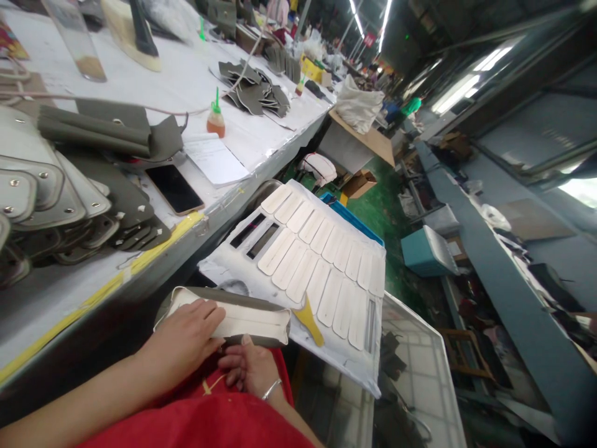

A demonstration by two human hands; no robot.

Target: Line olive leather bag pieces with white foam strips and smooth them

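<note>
A long grey bag piece (256,325) with a cream strip along its upper face is held over my lap. My left hand (189,330) lies across its left part, fingers closed over the strip and the near edge. Below the near edge, my right hand (252,366) is curled with its thumb against the grey side; part of its grip is hidden under the piece. Just beyond, several cream oval-ended strips (317,230) lie in two rows on a white-covered board (280,298). A yellow spatula-like tool (308,320) rests near the board's close edge.
Left of me runs a white worktable (153,81) edged with yellow tape. It carries stacked grey and white panels (41,180), a phone (175,188), a notepad (217,158) and a glue bottle (216,118). A teal box (429,250) stands on the green floor.
</note>
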